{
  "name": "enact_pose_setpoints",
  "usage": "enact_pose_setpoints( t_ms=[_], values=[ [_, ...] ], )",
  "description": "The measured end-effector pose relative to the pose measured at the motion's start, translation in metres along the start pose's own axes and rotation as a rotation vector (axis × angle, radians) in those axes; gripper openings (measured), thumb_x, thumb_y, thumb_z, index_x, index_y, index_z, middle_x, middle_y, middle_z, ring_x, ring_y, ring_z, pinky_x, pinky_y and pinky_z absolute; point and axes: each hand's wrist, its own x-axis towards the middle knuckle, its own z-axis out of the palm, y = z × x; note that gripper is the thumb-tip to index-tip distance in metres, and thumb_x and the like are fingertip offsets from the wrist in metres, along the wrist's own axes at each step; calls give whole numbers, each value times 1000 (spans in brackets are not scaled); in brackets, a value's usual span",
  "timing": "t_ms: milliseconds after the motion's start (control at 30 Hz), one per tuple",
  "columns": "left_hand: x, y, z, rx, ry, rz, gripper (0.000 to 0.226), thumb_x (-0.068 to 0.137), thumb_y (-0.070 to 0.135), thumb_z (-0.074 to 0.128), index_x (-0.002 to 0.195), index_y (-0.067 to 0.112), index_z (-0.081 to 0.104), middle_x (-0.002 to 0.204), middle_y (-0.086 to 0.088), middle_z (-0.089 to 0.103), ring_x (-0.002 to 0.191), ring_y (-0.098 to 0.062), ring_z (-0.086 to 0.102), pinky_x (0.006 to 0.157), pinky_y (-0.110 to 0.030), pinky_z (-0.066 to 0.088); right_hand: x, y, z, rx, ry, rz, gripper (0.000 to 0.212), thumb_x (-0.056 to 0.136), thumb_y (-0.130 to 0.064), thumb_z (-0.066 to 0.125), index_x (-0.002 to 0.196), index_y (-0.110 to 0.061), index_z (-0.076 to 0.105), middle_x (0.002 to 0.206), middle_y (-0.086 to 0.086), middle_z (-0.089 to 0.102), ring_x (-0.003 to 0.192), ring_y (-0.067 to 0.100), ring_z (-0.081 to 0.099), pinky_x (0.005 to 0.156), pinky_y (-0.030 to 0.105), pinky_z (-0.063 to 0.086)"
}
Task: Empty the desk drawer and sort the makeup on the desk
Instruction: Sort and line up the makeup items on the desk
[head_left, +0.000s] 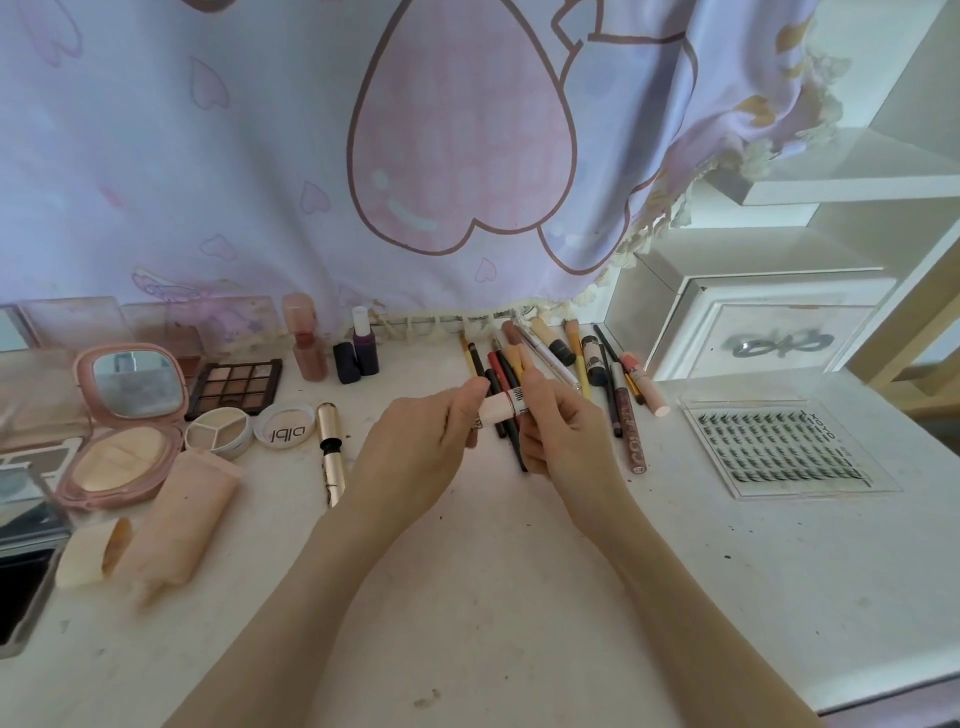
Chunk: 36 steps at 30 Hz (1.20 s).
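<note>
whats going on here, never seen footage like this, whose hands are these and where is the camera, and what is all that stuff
There is no machine here. One wide-angle camera sits on a person's head and looks forward and down, so you see their own two bare arms reaching out over a white desk.

The left hand and the right hand together hold a small pale pink stick with a printed band; each hand pinches one end of it.

Behind the hands lies a bunch of pencils and brushes. To the left are an open pink powder compact with a mirror, an eyeshadow palette, a round three-part pot, a gold tube and a peach squeeze tube. To the right is a clear tray of false lashes. A pastel cloth with a heart print hangs at the back.
</note>
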Motion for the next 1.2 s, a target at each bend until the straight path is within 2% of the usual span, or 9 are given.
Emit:
enact_pose_setpoints(
  t_ms=[67,167,300,433,533,633,767,933,1200],
  values=[
    [-1,-1,-1,5,3,23,50,78,64,14,74,25,47,63,10,47,56,-5,45,54,-22,31,1,1,0,1,6,4,45,97,-34,42,66,-2,43,40,-8,31,44,-1,28,44,13,27],
    [-1,-2,3,-37,-24,63,28,86,48,49,102,32,32,75,16,44,60,-4,44,54,-15,34,1,-1,-3,38,27,19,45,98,-36,41,61,-11,36,42,-11,27,40,5,24,43,18,24],
    [-3,-1,4,3,-25,81,19,91,43,40,97,26,33,63,13,42,51,-7,42,48,-19,30,1,-3,-3,114,11,46,42,99,-33,39,61,-14,33,44,-12,25,39,6,21,40,18,21],
    [-1,-2,-1,80,-23,33,57,77,60,11,83,19,51,55,8,41,48,-7,38,47,-19,24,3,-3,-5,135,0,6,38,98,-29,42,66,-10,39,45,-9,27,38,6,22,38,17,23],
    [0,-4,-2,-55,-2,12,36,80,58,40,103,29,41,70,12,45,55,-6,43,52,-17,34,3,-1,-6,145,10,19,38,98,-29,43,65,-10,38,45,-8,29,38,6,23,38,16,23],
    [-2,-2,1,-33,-9,57,48,77,46,63,106,36,26,82,19,42,60,-7,47,58,-20,42,3,-1,-5,146,15,33,39,97,-29,45,65,-8,40,45,-8,30,38,6,24,39,16,24],
    [-3,-2,1,-3,1,77,23,87,47,46,95,29,34,66,12,45,56,-11,45,52,-26,37,3,-1,-7,194,-3,40,30,96,-25,47,73,-5,45,52,-1,30,41,9,24,39,17,24],
    [2,-6,-2,69,20,13,63,69,68,15,85,19,50,55,6,43,50,-9,40,48,-24,26,3,-1,-9,312,-53,50,15,95,-9,47,90,0,59,59,2,40,48,11,33,43,20,28],
    [0,-6,0,125,-174,18,27,85,55,44,96,32,36,68,9,52,56,-8,49,52,-22,38,4,1,-10,232,-25,7,21,95,-7,48,100,-13,68,69,11,44,59,15,37,52,24,32]
  ],
)
